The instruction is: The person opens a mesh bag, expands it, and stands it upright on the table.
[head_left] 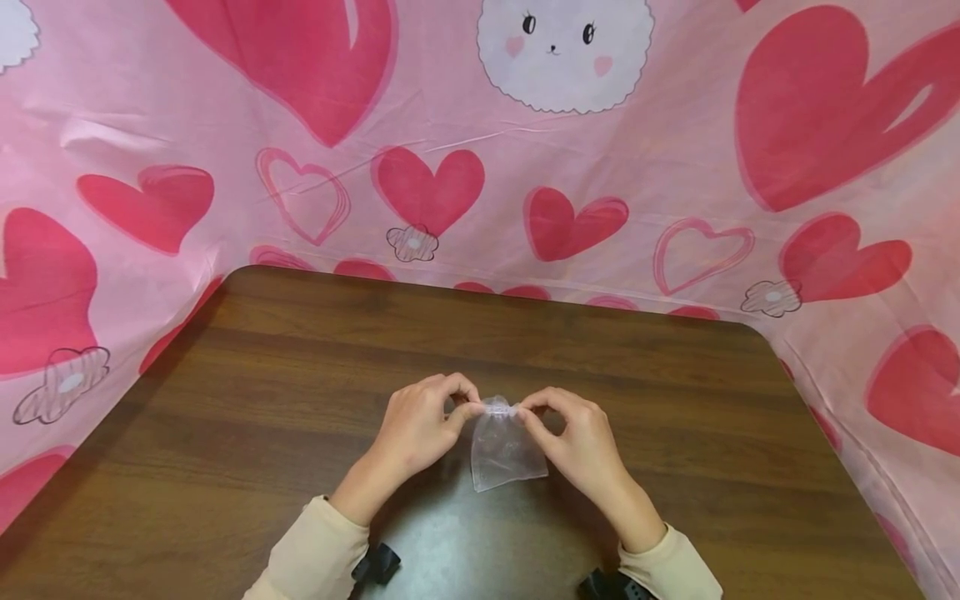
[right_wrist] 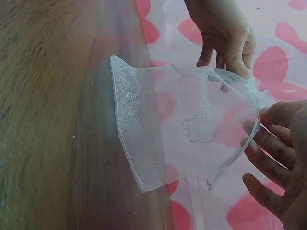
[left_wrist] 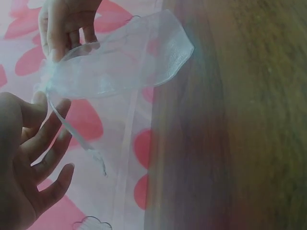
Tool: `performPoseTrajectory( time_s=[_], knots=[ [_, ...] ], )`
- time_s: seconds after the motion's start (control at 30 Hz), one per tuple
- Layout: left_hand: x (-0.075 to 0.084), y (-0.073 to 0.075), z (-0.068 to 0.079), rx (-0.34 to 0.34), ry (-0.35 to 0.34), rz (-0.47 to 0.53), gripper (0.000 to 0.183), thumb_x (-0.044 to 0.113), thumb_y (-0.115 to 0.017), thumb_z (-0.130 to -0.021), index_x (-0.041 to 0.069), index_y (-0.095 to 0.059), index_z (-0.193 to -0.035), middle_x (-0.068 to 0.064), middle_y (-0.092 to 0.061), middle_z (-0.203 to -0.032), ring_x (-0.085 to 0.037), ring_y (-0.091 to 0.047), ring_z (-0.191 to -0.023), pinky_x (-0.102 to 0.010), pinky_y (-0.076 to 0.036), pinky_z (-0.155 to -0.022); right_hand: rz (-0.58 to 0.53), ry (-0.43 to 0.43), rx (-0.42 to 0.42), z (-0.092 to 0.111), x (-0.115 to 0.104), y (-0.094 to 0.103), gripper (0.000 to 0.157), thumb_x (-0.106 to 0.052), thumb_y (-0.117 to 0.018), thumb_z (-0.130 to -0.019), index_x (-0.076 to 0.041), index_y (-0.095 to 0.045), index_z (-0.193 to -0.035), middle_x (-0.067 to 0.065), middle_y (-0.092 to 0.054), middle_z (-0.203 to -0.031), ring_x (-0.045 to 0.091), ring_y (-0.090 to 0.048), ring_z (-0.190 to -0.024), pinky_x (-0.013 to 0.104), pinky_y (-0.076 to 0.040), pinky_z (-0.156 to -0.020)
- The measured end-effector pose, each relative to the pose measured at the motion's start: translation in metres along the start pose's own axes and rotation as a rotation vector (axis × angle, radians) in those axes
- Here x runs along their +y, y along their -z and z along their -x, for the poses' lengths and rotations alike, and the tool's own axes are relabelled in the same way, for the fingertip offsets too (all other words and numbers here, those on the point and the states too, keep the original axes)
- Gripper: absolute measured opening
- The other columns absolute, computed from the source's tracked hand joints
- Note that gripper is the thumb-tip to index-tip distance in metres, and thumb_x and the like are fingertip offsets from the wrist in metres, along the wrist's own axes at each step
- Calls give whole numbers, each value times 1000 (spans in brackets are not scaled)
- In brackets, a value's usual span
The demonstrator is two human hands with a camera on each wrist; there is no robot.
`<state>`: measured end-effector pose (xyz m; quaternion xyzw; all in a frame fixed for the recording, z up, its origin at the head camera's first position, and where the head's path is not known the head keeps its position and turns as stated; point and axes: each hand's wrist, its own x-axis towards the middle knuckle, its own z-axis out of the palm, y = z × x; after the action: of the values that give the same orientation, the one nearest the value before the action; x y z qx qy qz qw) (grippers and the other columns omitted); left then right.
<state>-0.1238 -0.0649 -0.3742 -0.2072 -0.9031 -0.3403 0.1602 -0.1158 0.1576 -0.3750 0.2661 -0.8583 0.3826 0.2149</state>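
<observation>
A small sheer white drawstring pouch (head_left: 507, 454) hangs between the two hands, its neck gathered at the top and its body fanning out below. My left hand (head_left: 427, 421) pinches the left side of the gathered neck between thumb and forefinger. On the other side, my right hand (head_left: 577, 433) pinches the neck the same way. A ribbon drawstring (left_wrist: 74, 129) dangles past the left fingers in the left wrist view. In the right wrist view another ribbon end (right_wrist: 225, 165) trails by the right fingers, and the pouch's bottom seam (right_wrist: 125, 148) faces the table.
A dark brown wooden table (head_left: 300, 358) with rounded far corners lies under the hands. Pink sheeting (head_left: 450, 108) with red hearts surrounds its back and sides. Black straps (head_left: 377, 564) sit on both wrists by the beige sleeves (head_left: 318, 550).
</observation>
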Motion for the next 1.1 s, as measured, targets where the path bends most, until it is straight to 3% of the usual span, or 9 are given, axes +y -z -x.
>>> performPoseTrajectory(
  time_s=[0.17,0.37,0.87,1.1],
  knots=[
    [-1,1,-1,-5,11,2,13,30,-79,-84,28,-66,-84,17,-58,-74,-4,-47,-63,-29,-41,-61,2,3,1,-1,2,2,14,-5,-82,-80,-13,-73,-87,-9,-70,-83,6,-65,-78,40,-55,-66],
    [-2,3,-2,-10,24,1,13,29,-79,-85,29,-66,-84,18,-58,-74,-5,-47,-63,-30,-40,-62,5,-2,-3,-1,4,4,15,-4,-83,-79,-13,-73,-87,-9,-70,-83,6,-65,-77,33,-55,-67],
    [-5,6,-3,2,32,-25,13,32,-79,-84,30,-67,-83,18,-56,-72,-4,-45,-59,-30,-40,-59,-25,-36,-21,-1,6,9,15,-4,-81,-80,-14,-73,-88,-11,-70,-84,6,-65,-78,40,-55,-66],
    [-6,11,-3,9,57,-19,13,30,-79,-84,29,-67,-84,16,-60,-74,-9,-55,-66,-32,-43,-61,6,-22,-4,-2,10,13,15,-3,-81,-80,-14,-74,-87,-12,-69,-82,6,-64,-76,34,-54,-69]
  ],
)
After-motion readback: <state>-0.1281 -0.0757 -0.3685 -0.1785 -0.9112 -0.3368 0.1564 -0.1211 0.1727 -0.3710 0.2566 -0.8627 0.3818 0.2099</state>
